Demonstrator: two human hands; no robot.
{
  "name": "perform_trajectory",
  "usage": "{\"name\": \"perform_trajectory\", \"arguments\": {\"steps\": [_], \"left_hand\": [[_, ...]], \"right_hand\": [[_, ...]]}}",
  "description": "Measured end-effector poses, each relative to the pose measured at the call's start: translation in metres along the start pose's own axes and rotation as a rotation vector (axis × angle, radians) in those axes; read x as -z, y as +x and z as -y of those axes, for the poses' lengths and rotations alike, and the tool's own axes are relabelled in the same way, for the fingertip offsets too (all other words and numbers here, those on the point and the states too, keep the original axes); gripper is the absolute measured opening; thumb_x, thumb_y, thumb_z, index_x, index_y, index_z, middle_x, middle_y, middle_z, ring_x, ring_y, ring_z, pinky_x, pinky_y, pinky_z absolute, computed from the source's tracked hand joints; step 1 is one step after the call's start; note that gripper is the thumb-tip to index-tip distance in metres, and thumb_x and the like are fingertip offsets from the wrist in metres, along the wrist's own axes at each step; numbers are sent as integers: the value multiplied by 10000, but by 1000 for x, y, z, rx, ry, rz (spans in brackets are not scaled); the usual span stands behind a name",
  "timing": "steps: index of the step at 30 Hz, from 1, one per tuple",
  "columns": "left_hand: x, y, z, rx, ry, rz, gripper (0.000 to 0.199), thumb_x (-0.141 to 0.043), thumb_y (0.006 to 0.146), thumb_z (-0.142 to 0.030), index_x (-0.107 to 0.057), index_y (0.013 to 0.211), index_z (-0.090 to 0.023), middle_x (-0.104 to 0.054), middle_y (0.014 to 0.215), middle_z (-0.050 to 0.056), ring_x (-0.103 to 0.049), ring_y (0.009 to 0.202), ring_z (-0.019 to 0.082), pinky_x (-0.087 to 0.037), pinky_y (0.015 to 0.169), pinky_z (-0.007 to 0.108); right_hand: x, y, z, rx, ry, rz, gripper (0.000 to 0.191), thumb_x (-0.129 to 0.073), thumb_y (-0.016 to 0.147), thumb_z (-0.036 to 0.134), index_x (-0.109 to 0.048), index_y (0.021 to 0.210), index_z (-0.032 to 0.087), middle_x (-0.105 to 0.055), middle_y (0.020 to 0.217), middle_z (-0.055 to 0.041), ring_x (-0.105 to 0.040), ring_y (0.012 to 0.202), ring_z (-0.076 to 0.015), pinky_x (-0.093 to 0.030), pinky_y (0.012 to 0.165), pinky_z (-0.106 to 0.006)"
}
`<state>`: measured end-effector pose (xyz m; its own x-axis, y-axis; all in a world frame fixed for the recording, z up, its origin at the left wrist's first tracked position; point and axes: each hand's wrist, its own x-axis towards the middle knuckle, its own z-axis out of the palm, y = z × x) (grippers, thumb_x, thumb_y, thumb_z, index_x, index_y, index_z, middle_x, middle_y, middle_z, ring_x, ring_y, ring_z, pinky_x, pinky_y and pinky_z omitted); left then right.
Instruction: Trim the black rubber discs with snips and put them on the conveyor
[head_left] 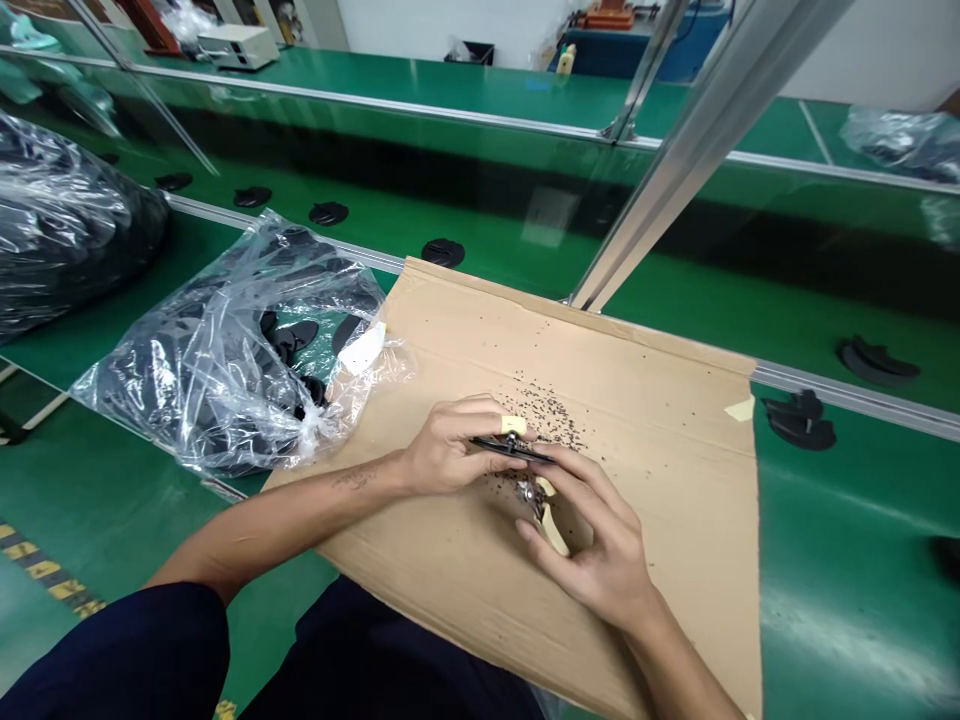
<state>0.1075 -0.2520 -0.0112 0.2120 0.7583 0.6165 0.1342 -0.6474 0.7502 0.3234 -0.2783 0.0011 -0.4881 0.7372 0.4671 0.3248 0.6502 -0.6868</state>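
Observation:
My left hand (457, 445) grips a thin black disc-like part (510, 450) edge-on between thumb and fingers, with yellow tape round one finger. My right hand (600, 540) is curved beside it, its upper fingertips touching the part's right end and its thumb apart below. Within the right hand's curve sits a small metal tool (529, 492), partly hidden, near more yellow tape on the fingers. Both hands are above a brown cardboard sheet (450, 560), where small black bits (551, 412) lie scattered.
An open clear bag (217, 370) of black parts lies left, with a bigger full bag (67, 220) beyond. Black parts (442, 253) rest along the green belt (495, 230). A metal post (675, 140) rises behind the cardboard. Another black part (801, 420) lies right.

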Motion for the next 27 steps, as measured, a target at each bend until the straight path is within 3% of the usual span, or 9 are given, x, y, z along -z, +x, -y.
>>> {"name": "perform_trajectory", "arguments": {"steps": [8,14,22,27], "left_hand": [[2,-1,-2,73,6,40,308,-695,930,-377,-728,1107,-127,-750,889,85,-687,782,138,-586,711,257],[2,0,-1,-28,5,51,375,-690,923,-440,-721,1100,-111,-727,865,88,-677,787,140,-574,697,250],[0,2,-3,-99,52,15,264,-639,971,-361,-721,1053,-124,-750,887,94,-671,807,149,-568,740,286],[2,2,-4,-112,82,7,222,-722,911,-363,-742,991,-157,-752,818,65,-680,767,150,-559,704,281]], "right_hand": [[-2,-1,0,14,-18,-12,540,-751,823,175,-623,1344,240,-654,1328,-143,-673,1176,-293,-602,981,-467],[-2,-1,0,52,-34,-1,505,-746,836,179,-611,1321,226,-651,1318,-151,-669,1174,-288,-607,969,-472],[-3,0,2,44,-32,10,537,-744,827,174,-613,1344,240,-654,1339,-146,-678,1170,-304,-610,959,-489],[-3,0,3,23,-4,14,550,-744,819,165,-618,1347,254,-663,1334,-135,-683,1167,-305,-616,951,-483]]}}
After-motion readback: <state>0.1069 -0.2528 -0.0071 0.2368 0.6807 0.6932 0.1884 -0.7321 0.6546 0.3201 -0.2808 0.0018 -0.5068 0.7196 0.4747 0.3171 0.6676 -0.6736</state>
